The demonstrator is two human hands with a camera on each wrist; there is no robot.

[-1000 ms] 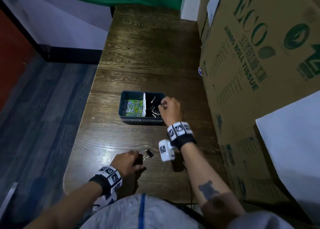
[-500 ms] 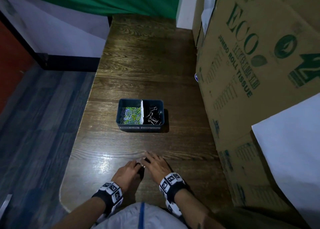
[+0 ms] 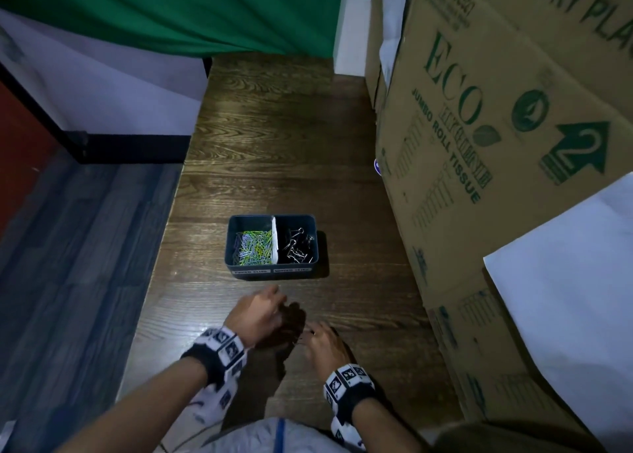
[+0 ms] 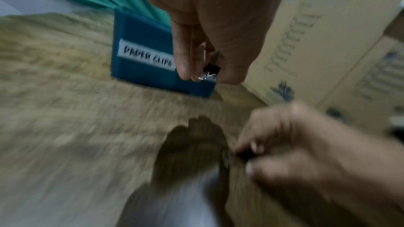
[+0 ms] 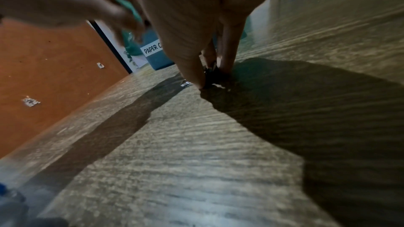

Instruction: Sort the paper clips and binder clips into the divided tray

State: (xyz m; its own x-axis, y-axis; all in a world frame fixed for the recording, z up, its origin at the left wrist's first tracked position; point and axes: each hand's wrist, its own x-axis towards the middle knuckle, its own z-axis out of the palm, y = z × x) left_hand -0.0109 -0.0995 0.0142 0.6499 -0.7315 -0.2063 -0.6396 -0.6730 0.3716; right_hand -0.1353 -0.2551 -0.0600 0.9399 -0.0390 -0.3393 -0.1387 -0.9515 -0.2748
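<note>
The dark blue divided tray (image 3: 231,247) sits mid-table, with coloured paper clips (image 3: 251,245) in its left half and black binder clips (image 3: 298,247) in its right half. My left hand (image 3: 278,296) hovers just in front of the tray and pinches a small black binder clip (image 4: 211,68) in its fingertips. My right hand (image 3: 310,333) is lower and nearer to me, at the table top. Its fingertips (image 5: 227,68) pinch another black binder clip (image 5: 212,74) that touches the wood.
Tall cardboard boxes (image 3: 479,144) wall off the table's right side, with a white sheet (image 3: 565,264) leaning on them. The table's left edge (image 3: 161,247) drops to the floor. A green curtain (image 3: 171,10) hangs at the far end.
The right hand came back from the tray to the table front beside the left hand. The left hand has since lifted forward toward the tray with its clip.
</note>
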